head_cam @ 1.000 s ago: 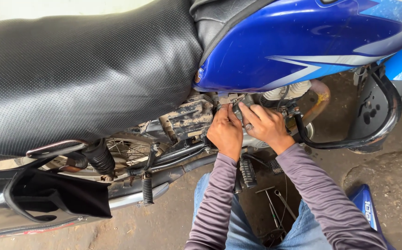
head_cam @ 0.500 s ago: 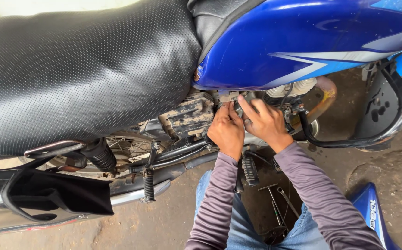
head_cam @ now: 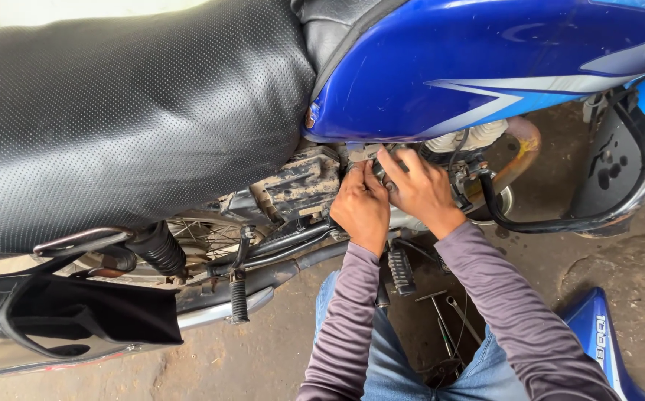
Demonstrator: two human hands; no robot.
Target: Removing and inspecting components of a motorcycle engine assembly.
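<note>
Both of my hands reach under the blue fuel tank [head_cam: 486,67] of a motorcycle, at the engine area just below the tank's rear edge. My left hand [head_cam: 362,204] has its fingers curled against a small part beside the muddy side panel [head_cam: 300,186]. Touching it on the right, my right hand [head_cam: 419,186] pinches at the same spot with its fingers bent. What the fingers grip is hidden by the hands themselves. Grey-purple sleeves cover both forearms.
The black textured seat [head_cam: 129,111] fills the upper left. A black crash guard [head_cam: 612,208], rusty exhaust pipe [head_cam: 523,148], footpegs [head_cam: 400,271] and rear shock [head_cam: 160,251] surround the hands. Metal tools [head_cam: 445,315] lie on the dirt floor by a detached blue side cover [head_cam: 597,334].
The hands have stayed at the same spot under the tank, with small finger shifts. The camera view has drifted slightly.
</note>
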